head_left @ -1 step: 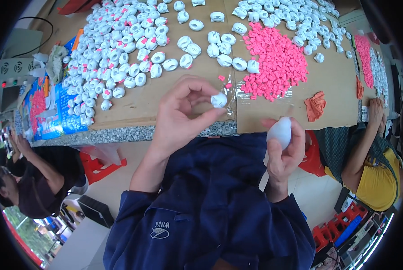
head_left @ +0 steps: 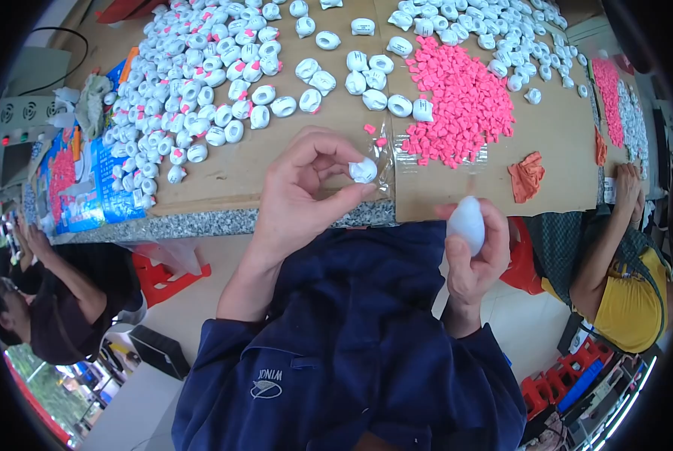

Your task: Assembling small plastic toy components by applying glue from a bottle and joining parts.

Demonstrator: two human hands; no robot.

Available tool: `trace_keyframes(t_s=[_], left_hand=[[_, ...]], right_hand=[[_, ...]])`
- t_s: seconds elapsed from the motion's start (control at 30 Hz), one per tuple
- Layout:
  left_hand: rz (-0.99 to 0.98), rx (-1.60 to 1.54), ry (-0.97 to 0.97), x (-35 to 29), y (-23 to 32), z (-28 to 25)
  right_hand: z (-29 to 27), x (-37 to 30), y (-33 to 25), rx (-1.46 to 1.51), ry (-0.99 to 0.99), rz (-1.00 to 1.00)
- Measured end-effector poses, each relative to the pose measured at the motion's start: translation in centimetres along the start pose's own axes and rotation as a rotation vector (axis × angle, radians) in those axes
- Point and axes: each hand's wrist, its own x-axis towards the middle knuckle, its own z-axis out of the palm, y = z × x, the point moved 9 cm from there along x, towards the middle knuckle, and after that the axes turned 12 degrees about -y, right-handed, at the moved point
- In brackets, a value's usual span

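Observation:
Between the thumb and fingertips of my left hand (head_left: 306, 184) is a small white cat-head-shaped plastic piece (head_left: 363, 171), held just above the table's near edge. My right hand (head_left: 478, 252) is wrapped round a white squeeze bottle (head_left: 466, 224), its thin tip pointing away from me toward the cardboard. The bottle and the piece are apart. Beyond my hands lies a heap of small pink bow-like pieces (head_left: 460, 101). Two loose pink pieces (head_left: 381, 142) rest on clear film near my left fingertips.
Many white pieces with pink parts (head_left: 201, 83) cover the table's left side; more white pieces (head_left: 487, 22) lie at the far right. A crumpled orange cloth (head_left: 527, 177) sits on the cardboard (head_left: 434, 192). Other people work at both sides, near red stools (head_left: 163, 278).
The white piece in my left fingers has turned and dipped slightly. The bottle in my right hand has tipped a little more upright. Both grips remain.

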Motion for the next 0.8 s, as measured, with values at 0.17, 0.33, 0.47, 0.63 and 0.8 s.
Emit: trace_keyframes(t_s=[0.17, 0.33, 0.47, 0.63, 0.8], left_hand=[[-0.178, -0.002, -0.053, -1.0, -1.5, -0.2], [-0.161, 0.026, -0.047, -1.1, -1.5, 0.1], [-0.143, 0.045, -0.06, -1.2, -1.5, 0.4], [-0.138, 0.004, -0.017, -1.2, -1.4, 0.5], [-0.135, 0.021, -0.046, -1.3, -1.5, 0.4]], right_hand=[[0.4, 0.9, -2.0, -0.249, -0.104, -0.11], [1.4, 1.2, -1.5, -0.276, -0.164, -0.019], [1.6, 1.3, -1.0, -0.264, -0.158, 0.019], [1.6, 1.0, -0.5, -0.278, -0.142, 0.106], [1.4, 1.2, -0.9, -0.285, -0.144, 0.06]])
